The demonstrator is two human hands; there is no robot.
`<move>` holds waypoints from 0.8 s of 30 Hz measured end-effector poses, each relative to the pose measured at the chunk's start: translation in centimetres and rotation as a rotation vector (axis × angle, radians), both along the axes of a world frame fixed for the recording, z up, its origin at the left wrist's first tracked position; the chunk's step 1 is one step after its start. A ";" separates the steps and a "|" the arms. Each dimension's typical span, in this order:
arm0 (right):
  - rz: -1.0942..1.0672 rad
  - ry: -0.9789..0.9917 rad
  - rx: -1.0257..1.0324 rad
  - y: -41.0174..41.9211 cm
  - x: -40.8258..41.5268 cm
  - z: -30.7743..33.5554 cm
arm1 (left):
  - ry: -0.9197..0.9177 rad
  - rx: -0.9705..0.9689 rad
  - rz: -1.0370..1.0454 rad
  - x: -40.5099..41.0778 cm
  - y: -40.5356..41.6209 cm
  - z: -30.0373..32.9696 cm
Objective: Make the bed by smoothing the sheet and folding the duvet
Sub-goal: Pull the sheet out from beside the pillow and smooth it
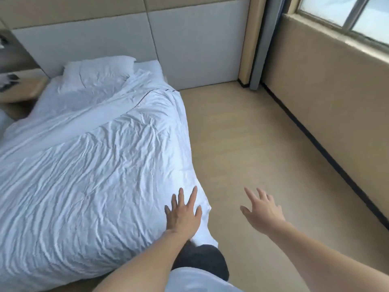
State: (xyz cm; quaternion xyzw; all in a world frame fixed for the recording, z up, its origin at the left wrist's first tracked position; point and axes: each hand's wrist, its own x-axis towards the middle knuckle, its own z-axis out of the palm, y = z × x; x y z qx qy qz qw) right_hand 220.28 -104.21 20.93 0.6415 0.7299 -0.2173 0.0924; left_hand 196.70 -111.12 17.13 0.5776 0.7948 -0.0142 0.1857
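Covering most of the bed, the white duvet (88, 165) lay wrinkled all over, its near corner drooping over the mattress edge toward the floor (252, 144). A dark-piped edge crossed it near the top, and beyond that a strip of white sheet (69, 98) showed below the pillow (101, 70), which rested against the padded headboard (105, 36). The left hand (183, 213) lay flat on the duvet's near corner, fingers spread and straight, gripping nothing. The right hand (263, 209) hung apart from the bedding, over the bare floor, fingers loosely splayed and empty. A wooden nightstand (23, 87) stood on the bed's far side, and a window (345, 13) ran along the right wall.
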 end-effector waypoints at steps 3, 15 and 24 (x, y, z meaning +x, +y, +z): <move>0.173 -0.014 0.045 9.3 -1.6 1.0 | 0.044 -0.001 0.078 0.0 6.6 0.0; 0.416 0.060 0.160 44.2 -5.8 6.2 | 0.058 0.053 0.320 -1.9 37.8 1.9; 0.605 0.049 0.127 66.3 -7.6 5.2 | 0.045 0.115 0.576 -0.6 56.5 3.1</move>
